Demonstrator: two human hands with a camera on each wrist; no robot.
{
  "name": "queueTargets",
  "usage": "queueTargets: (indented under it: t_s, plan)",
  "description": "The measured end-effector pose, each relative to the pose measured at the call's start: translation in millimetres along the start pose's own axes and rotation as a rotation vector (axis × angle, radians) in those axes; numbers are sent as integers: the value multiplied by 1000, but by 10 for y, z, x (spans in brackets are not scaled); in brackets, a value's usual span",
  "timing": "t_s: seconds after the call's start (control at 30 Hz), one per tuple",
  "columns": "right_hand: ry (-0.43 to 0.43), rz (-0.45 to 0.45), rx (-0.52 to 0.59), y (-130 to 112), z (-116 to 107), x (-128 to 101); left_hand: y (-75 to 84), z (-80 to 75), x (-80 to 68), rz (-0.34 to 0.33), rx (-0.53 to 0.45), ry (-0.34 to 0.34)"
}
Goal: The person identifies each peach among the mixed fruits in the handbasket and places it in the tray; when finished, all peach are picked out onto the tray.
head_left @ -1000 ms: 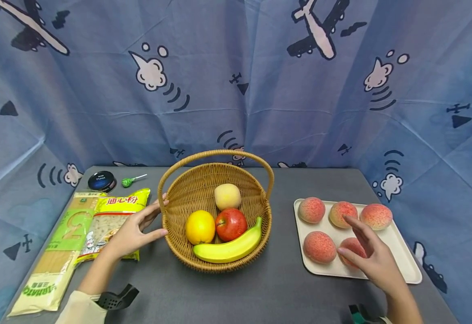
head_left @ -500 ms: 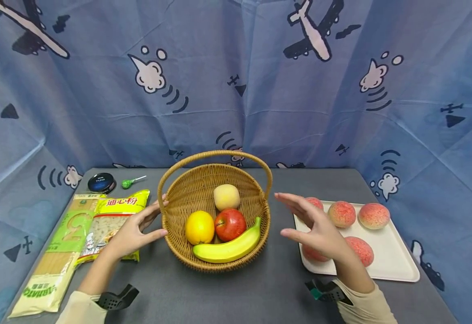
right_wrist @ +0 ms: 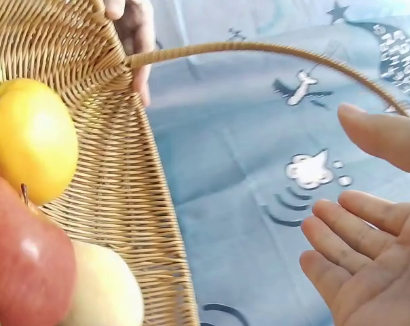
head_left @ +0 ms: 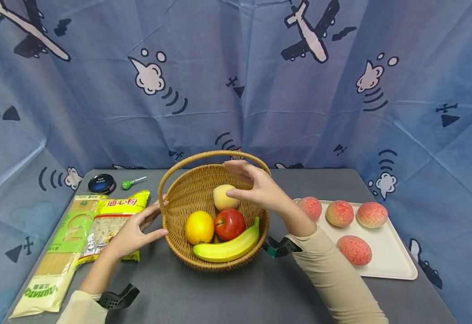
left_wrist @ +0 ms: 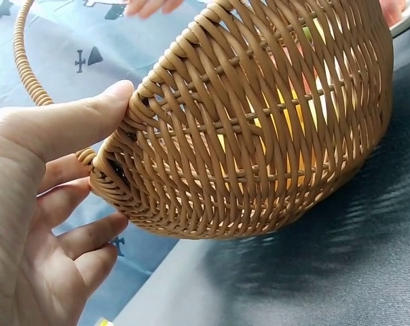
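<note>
Left hand (head_left: 132, 231) resting against the wicker basket's (head_left: 187, 252) left rim on the grey bench (head_left: 228, 292), fingers relaxed and spread, right hand (head_left: 256, 186) hovering over the basket beneath its handle, fingers extended, holding nothing, pale peach (head_left: 221, 198) just below its fingertips.

The basket (head_left: 215, 211) sits mid-table, holding a banana (head_left: 228, 247) in front of an apple (head_left: 229, 223). Left of it lie pasta packets (head_left: 78, 243); right, a tray (head_left: 386, 265) (peaches (head_left: 353, 249) on it).
</note>
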State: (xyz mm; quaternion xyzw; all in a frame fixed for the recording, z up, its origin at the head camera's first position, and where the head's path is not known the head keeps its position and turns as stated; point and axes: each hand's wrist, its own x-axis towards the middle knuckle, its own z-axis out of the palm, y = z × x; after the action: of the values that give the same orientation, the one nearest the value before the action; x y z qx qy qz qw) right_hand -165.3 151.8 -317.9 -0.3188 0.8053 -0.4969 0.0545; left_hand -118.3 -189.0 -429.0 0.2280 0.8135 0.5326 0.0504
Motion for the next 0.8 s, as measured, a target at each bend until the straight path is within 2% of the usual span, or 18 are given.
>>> queueTargets:
  t_s: [0.13, 0.33, 0.5, 0.8]
  plan:
    - [-36, 82, -8, 124, 71, 235, 6, -11, 1, -15, 8, 5]
    - [-86, 221, -25, 366, 156, 417, 17, -4, 7, -22, 23, 8]
    - [-94, 301, -46, 524, 194, 465, 18, 5, 5, -31, 37, 7]
    - [-76, 403, -112, 620, 237, 469, 16, 2, 4, -29, 48, 17]
